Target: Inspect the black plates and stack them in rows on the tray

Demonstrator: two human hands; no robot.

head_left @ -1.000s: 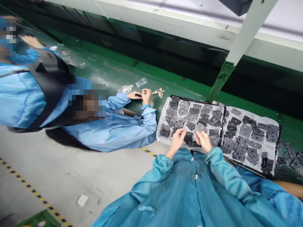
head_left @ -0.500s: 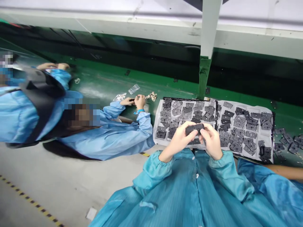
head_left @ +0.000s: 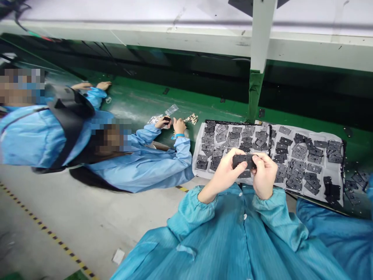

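Observation:
Both my hands are raised a little above the near edge of a black tray (head_left: 269, 126) on the green bench. My left hand (head_left: 225, 175) and my right hand (head_left: 264, 175) are closed on the two ends of a small stack of flat black parts (head_left: 244, 160), held level between them. Below lie two white sheets (head_left: 201, 136) covered with several more loose black parts (head_left: 303, 153), spread in rough rows.
A co-worker in a light blue coat sits at my left, their hands (head_left: 171, 123) busy with small metal pieces (head_left: 191, 118) and a clear bag (head_left: 171, 109). Another person sits further left. A white post (head_left: 259, 39) rises behind the tray. A blue sleeve (head_left: 338, 233) is at my right.
One second ago my hands were down on the sheet among the parts. They have since come up holding the stack, and the view has shifted slightly.

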